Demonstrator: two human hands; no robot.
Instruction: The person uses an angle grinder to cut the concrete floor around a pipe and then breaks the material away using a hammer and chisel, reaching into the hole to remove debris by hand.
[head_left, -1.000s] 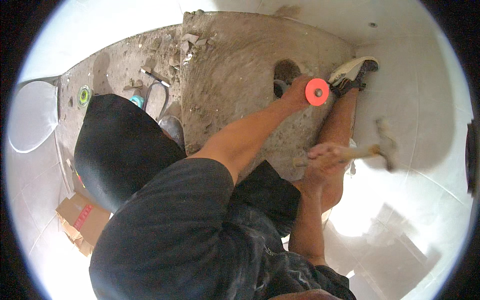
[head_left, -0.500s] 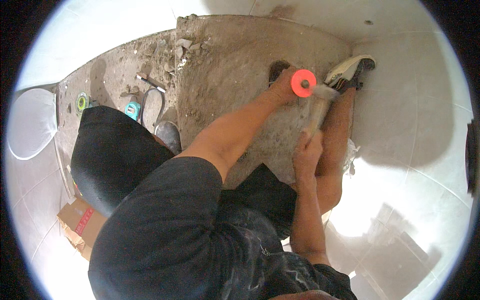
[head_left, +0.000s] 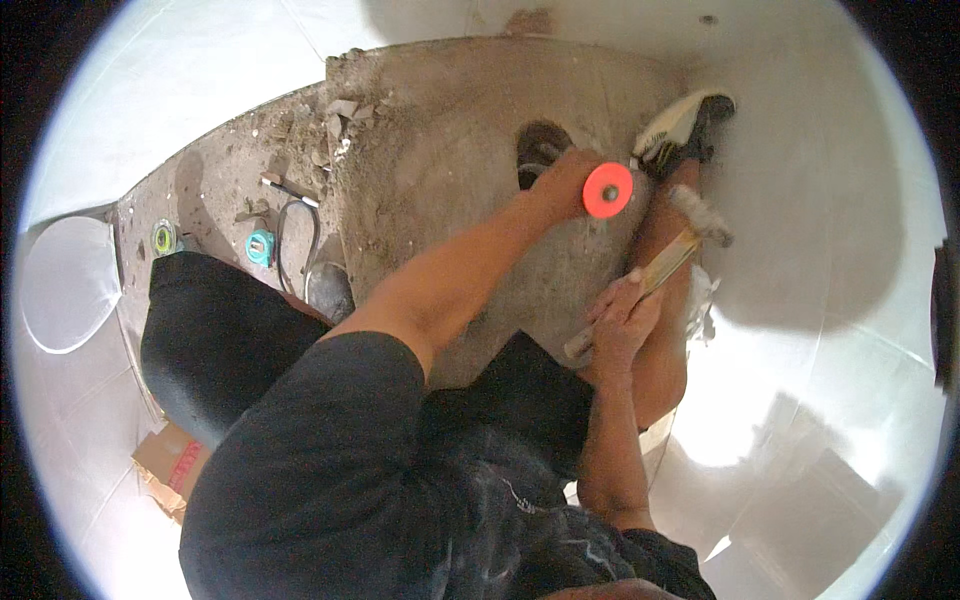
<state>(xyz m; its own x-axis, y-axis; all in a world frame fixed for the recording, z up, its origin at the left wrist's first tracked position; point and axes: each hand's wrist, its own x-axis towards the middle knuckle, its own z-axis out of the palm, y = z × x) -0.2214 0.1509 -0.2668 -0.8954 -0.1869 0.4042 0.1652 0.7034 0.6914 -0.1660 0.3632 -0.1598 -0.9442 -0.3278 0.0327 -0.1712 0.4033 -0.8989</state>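
My left hand (head_left: 568, 184) is closed around a chisel with a round orange-red hand guard (head_left: 606, 178). The metal striking end shows at the guard's middle; the blade below is hidden. Just beyond that hand a dark round hole (head_left: 533, 146) opens in the rough cement floor (head_left: 450, 130). My right hand (head_left: 626, 312) grips the pale wooden handle of a hammer (head_left: 668, 262). The hammer's dusty head (head_left: 703, 215) is right of the chisel and apart from it, over my right leg.
A light shoe (head_left: 672, 125) is on my right foot by the tiled wall (head_left: 790, 150). Left lie a turquoise tape measure (head_left: 259, 247), a marker-like stick (head_left: 290, 190), a dark strap or cable (head_left: 282, 240) and a green-rimmed roll (head_left: 164, 237). Rubble (head_left: 345, 118) sits farther off; a cardboard box (head_left: 165, 455) stands lower left.
The hammer head has swung away from the chisel to the right, and its handle now slants. My left hand keeps hold of the chisel, its guard tilted slightly differently.
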